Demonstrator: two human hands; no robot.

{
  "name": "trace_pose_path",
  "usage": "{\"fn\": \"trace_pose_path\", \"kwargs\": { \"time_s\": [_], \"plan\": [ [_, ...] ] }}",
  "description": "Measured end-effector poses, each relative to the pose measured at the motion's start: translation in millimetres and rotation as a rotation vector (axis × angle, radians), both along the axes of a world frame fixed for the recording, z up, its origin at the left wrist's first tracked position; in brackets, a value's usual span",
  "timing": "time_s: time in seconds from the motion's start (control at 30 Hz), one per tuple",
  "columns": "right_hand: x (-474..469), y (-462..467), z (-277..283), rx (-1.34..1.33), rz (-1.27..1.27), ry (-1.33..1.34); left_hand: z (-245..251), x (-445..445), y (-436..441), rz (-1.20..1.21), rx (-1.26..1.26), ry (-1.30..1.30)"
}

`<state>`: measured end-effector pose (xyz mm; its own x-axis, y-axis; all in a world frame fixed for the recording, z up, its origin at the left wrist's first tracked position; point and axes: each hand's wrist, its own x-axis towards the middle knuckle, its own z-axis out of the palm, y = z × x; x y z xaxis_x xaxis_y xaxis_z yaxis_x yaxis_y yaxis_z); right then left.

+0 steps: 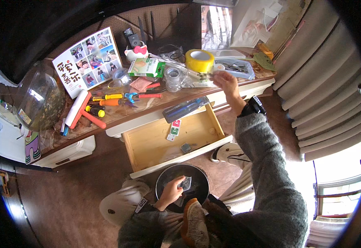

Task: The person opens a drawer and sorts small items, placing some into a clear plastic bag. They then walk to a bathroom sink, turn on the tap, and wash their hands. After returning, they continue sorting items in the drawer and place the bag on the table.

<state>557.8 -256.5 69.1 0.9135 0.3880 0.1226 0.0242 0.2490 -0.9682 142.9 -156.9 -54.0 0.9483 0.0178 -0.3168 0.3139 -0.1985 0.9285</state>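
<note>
My left hand [169,192] pinches a small clear plastic packet [185,183] over a round black bin [206,194] between my knees. My right hand [227,83] reaches to the tabletop's front edge, close to a roll of yellow tape [200,65] and a plastic tray of small metal tools [249,73]. Its fingertips are bunched and blurred; I cannot tell whether they grip anything. Below stands an open wooden drawer [152,148]. It contains several small cards [174,131] and a small grey square item [185,148]. A dark packaged item [185,109] lies across the drawer's back.
Left along the marble-patterned tabletop [118,111] lie a red-handled lint roller [84,111], screwdrivers [110,102] and blue-jawed pliers [131,97]. Behind them are a photo board [89,62], a green-white box [147,67] and clear tape rolls [173,79]. A curtain [320,83] hangs at right.
</note>
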Motion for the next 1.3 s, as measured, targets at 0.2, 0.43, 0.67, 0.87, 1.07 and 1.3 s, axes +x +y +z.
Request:
{"fn": "trace_pose_path", "kwargs": {
  "time_s": [0.2, 0.43, 0.67, 0.87, 1.07, 1.3],
  "plan": [
    [91, -39, 3, -0.683, -0.603, -0.615, -4, 0, -1, -0.006, 0.034, -0.061],
    [96, -44, 1, -0.547, -0.441, -0.379, -8, -1, -2, -0.003, 0.033, -0.058],
    [19, -5, 30, -0.178, -0.024, -0.067, -16, -4, -1, -0.043, 0.096, -0.14],
    [14, 20, 28, -0.193, -0.022, -0.274, -15, -7, -1, 0.0, 0.118, -0.197],
    [71, -17, 23, -1.16, -0.588, -0.859, -18, -8, -2, 0.046, 0.251, -0.344],
    [-8, -53, -53, -0.935, -0.059, -0.845, -15, -11, -7, 0.037, 0.159, -0.271]
  ]
}}
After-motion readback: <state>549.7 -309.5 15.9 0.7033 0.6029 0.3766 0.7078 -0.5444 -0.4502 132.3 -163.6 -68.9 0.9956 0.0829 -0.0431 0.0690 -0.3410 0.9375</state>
